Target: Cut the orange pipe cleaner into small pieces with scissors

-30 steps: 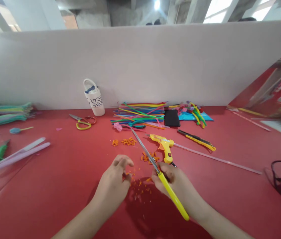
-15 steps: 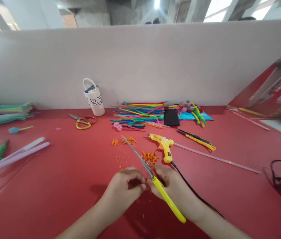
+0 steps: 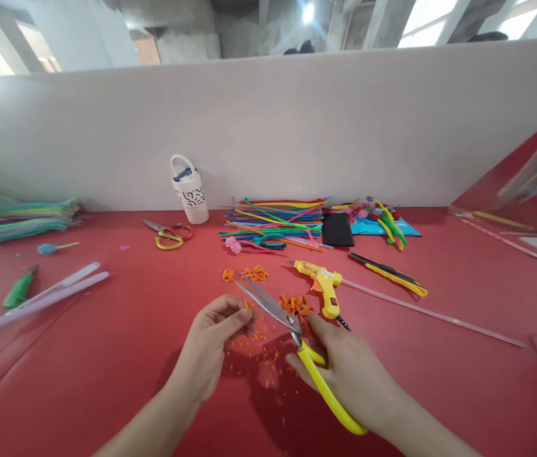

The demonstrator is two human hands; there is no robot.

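My right hand [image 3: 344,371] grips yellow-handled scissors [image 3: 297,346], blades slightly apart and pointing up-left over the red table [image 3: 120,362]. My left hand [image 3: 211,346] is just left of the blades, fingers pinched together at a tiny orange piece by the blade tip. Small orange cuttings [image 3: 259,349] are scattered on the table between my hands. Two more heaps of orange bits [image 3: 254,273] lie further back, one beside the scissors' blades.
A yellow glue gun [image 3: 323,289] with a clear glue stick lies just beyond my right hand. Behind it are coloured pipe cleaners [image 3: 273,219], a black phone [image 3: 338,228], a yellow utility knife [image 3: 390,273], other scissors [image 3: 166,235], a white cup [image 3: 190,190]. Green pliers [image 3: 18,289] lie left.
My left hand shifted left and its fingers loosened a little. The scissors' blades swung lower and parted slightly. The view moved a bit to the left.
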